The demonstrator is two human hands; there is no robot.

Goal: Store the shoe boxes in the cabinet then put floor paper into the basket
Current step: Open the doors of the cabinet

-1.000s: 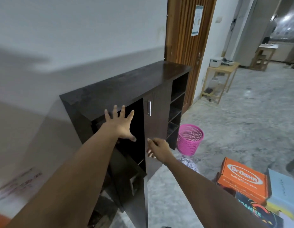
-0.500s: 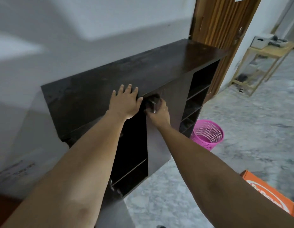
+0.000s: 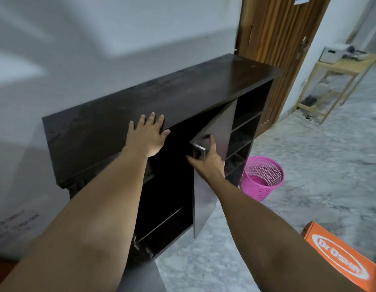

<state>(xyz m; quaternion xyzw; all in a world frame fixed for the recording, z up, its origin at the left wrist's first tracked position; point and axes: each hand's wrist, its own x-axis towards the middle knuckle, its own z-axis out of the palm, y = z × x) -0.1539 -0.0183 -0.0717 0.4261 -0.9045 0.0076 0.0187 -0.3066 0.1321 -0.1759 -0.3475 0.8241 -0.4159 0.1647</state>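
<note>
Left hand flat, fingers spread on cabinet top, likely bracing. Right hand curled round handle, swinging door out for storage. Pink basket beside cabinet; orange box waiting on floor, far right.

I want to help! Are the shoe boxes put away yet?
Not yet. The right hand is pulling the dark wooden cabinet door's metal handle; the left hand rests flat on top. The orange shoe box is on the floor, and the pink plastic basket holds no paper.
</note>
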